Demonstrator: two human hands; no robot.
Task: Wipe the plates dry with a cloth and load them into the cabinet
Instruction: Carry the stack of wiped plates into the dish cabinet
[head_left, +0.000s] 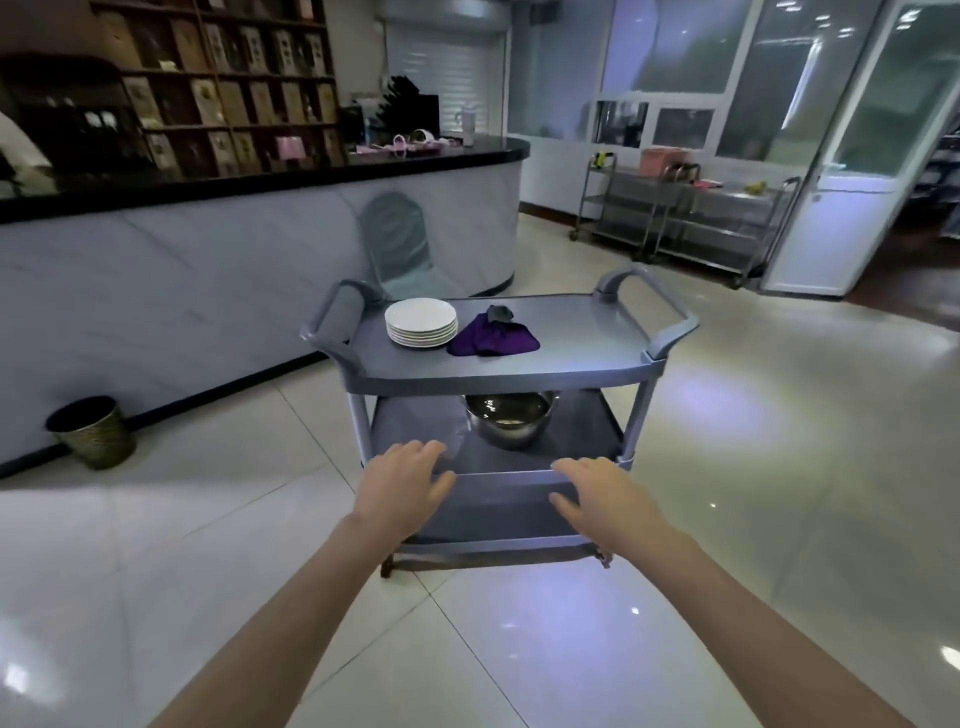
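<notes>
The left hand (402, 480) and right hand (605, 499) are extending empty with fingers spread, while the white plate stack (421, 321) is sitting just beside the purple cloth (493, 339) on the top shelf of the trolley (576, 340).

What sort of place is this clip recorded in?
Probably a restaurant or café service area: a curved counter backed by a wall of shelves, a grey utility cart carrying a stack of white plates and a purple cloth, and stainless steel trolleys by the windows.
</notes>
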